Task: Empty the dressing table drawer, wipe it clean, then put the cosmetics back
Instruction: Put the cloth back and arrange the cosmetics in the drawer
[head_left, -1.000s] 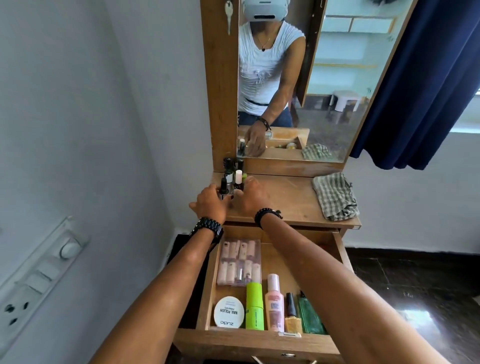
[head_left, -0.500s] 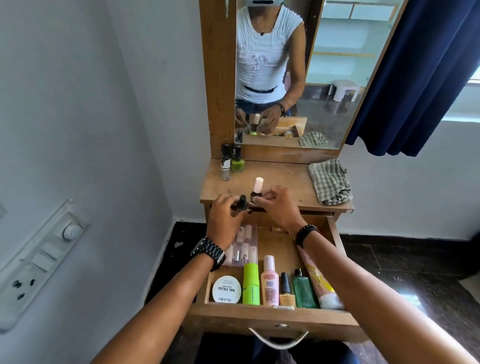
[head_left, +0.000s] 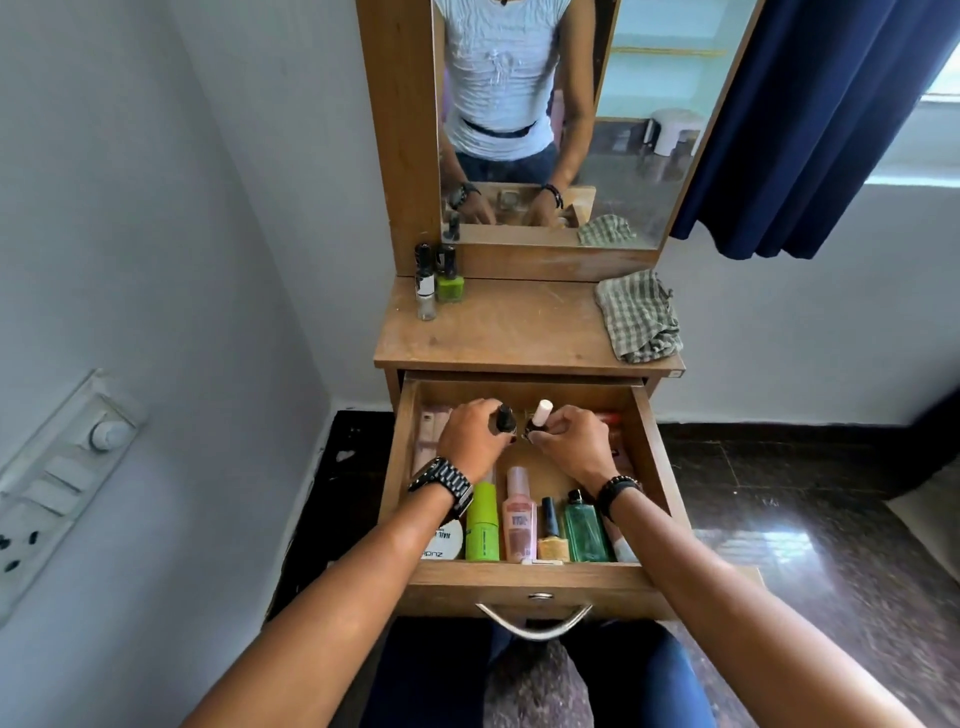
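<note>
The wooden drawer (head_left: 657, 452) stands pulled out below the dressing table top (head_left: 519, 327). Over its back half, my left hand (head_left: 475, 441) grips a small black-capped nail polish bottle (head_left: 505, 419), and my right hand (head_left: 574, 447) grips a white-capped one (head_left: 540, 415). Along the drawer's front lie a white round tin (head_left: 444, 543), a green tube (head_left: 482, 522), a pink bottle (head_left: 518, 514), a small gold polish (head_left: 551, 530) and a green bottle (head_left: 584, 527). A clear tray (head_left: 428, 441) is partly hidden under my left hand.
Two bottles, one clear (head_left: 425, 283) and one green (head_left: 448, 275), stand at the table top's back left. A checked cloth (head_left: 640, 317) lies at its right end. A mirror (head_left: 545, 114) rises behind, a blue curtain (head_left: 810, 119) hangs right, a wall switchboard (head_left: 62, 478) is left.
Both hands have come down from the table top into the open drawer, each carrying a small nail polish bottle. Two bottles stay behind on the top.
</note>
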